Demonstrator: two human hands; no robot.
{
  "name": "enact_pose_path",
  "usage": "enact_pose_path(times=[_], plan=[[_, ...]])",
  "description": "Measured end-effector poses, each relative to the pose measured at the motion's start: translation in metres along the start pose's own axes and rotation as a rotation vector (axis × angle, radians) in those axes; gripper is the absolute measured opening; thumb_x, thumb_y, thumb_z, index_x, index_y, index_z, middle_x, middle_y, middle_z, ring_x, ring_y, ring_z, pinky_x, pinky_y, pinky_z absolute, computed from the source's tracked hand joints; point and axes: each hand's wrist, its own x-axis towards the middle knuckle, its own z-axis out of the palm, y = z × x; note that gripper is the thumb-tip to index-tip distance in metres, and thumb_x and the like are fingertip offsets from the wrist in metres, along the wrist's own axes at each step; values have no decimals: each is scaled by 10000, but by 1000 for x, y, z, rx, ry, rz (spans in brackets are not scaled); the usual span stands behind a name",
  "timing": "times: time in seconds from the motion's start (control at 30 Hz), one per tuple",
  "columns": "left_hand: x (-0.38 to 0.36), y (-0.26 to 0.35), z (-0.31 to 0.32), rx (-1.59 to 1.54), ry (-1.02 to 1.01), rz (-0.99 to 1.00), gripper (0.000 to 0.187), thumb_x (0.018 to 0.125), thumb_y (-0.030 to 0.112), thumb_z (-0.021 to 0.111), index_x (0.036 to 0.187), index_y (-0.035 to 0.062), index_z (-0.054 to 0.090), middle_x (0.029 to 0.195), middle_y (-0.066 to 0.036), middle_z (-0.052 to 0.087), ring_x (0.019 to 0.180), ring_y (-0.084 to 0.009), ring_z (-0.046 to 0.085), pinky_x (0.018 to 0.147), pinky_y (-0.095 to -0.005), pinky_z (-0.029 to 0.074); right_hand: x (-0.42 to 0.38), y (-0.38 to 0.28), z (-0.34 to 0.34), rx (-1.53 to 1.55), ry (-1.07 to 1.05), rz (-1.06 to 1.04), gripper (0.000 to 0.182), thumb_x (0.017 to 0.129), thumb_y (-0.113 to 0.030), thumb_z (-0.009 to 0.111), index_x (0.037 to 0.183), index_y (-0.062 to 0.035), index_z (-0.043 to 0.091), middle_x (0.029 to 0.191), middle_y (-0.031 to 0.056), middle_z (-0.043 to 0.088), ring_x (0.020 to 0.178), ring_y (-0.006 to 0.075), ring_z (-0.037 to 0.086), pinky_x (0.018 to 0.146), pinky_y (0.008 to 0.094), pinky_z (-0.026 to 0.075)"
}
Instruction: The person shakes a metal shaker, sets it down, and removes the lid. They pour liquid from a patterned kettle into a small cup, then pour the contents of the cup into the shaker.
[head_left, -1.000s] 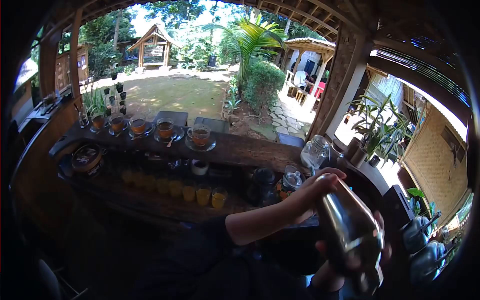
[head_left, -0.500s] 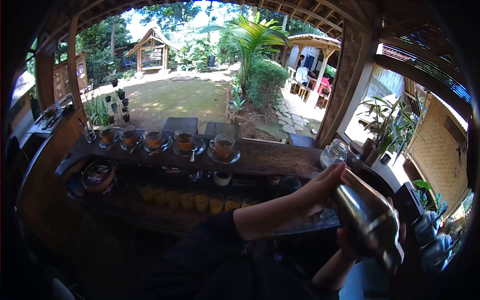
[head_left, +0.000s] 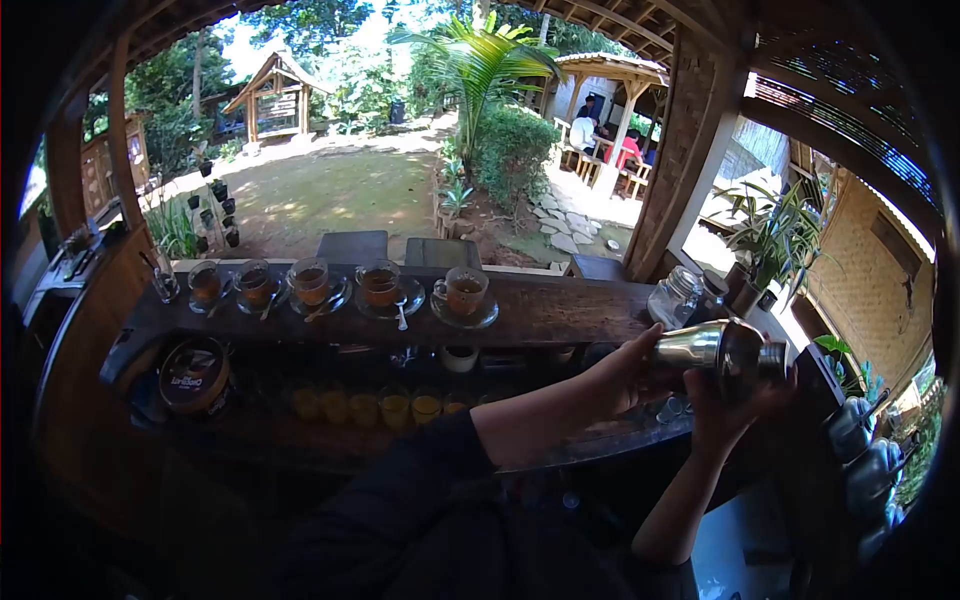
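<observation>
A shiny metal cocktail shaker [head_left: 692, 348] is held nearly level over the right part of the bar, its narrow capped end pointing right. My left hand [head_left: 630, 368] grips the wide base, fingers partly hidden behind the metal. Around the shoulder and cap end closes my right hand [head_left: 728, 412], its palm below. Just beyond the shaker stands a clear glass jar [head_left: 675, 294] on the counter.
Several glass cups of amber drink, such as this cup [head_left: 464, 292], stand on saucers along the wooden counter [head_left: 570, 309]. Below are several glasses of yellow-orange drink [head_left: 396, 411] and a round tub [head_left: 194, 375]. A potted plant [head_left: 765, 240] rises at right. People sit outside in a hut.
The shaker has swung from a steep downward tilt to nearly level, its capped end rising. My right hand has risen with it; both hands still hold it. The view has shifted slightly.
</observation>
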Motion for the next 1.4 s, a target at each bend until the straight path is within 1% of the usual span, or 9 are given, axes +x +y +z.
enact_pose_path(times=[0.03,0.23,0.43,0.63,0.83,1.03,1.17,1.23,1.4], plan=[[-2,-5,-2,-4,-3,-2,587,823,572,500,1167,98,487,1047,-83,582,1049,-194,528,931,-372,413,2,-3,6,195,-31,289,1129,526,-324,861,1340,-59,125,1301,151,327,1181,264,372,1001,405,313],[-38,10,40,67,-326,185,531,845,487,531,1239,161,388,1151,-93,461,1093,-214,486,899,-389,442,-6,-40,-16,-58,-155,-240,941,695,-377,722,1347,-66,119,1308,219,295,1200,366,363,938,504,402],[8,-20,-7,-53,100,-42,576,838,528,510,1198,81,471,1071,-110,586,1031,-201,549,881,-379,452,-4,9,-4,138,-60,186,1078,585,-323,826,1345,-78,102,1292,158,348,1195,269,382,1010,415,304],[-22,-10,69,188,-449,270,638,881,430,498,1359,64,286,1160,-117,509,1065,-212,529,919,-379,428,0,-22,-56,-74,-131,-239,992,620,-316,792,1339,-180,123,1332,194,259,1209,344,356,976,452,385],[43,-61,33,-2,-11,-5,584,848,530,489,1214,76,463,1091,-99,586,1026,-199,558,895,-371,435,7,44,-63,125,-13,157,1088,592,-332,813,1330,-139,37,1318,225,253,1198,339,362,975,442,357],[23,-66,101,248,-522,327,654,888,408,492,1374,49,241,1190,-118,503,1073,-226,516,923,-371,413,12,31,-113,-97,-56,-242,1104,587,-397,805,1358,-128,61,1319,215,268,1200,377,361,976,475,376],[75,-89,73,33,-136,30,610,859,503,489,1269,57,414,1124,-112,560,1060,-200,540,918,-358,423,25,51,-123,-180,57,-348,1090,611,-391,794,1361,-116,51,1302,228,283,1156,372,411,950,459,393],[81,-105,72,-6,3,7,566,853,524,483,1198,75,485,1092,-90,583,1050,-190,548,908,-356,431,23,73,-120,248,-6,242,1065,595,-217,811,1333,-168,45,1336,200,269,1159,339,415,964,439,401],[66,-99,115,183,-399,319,673,856,467,521,1350,70,293,1195,-108,515,1075,-208,527,908,-380,438,21,61,-154,37,-87,-179,1084,618,-453,767,1342,-134,26,1333,205,261,1194,382,368,934,454,416]])
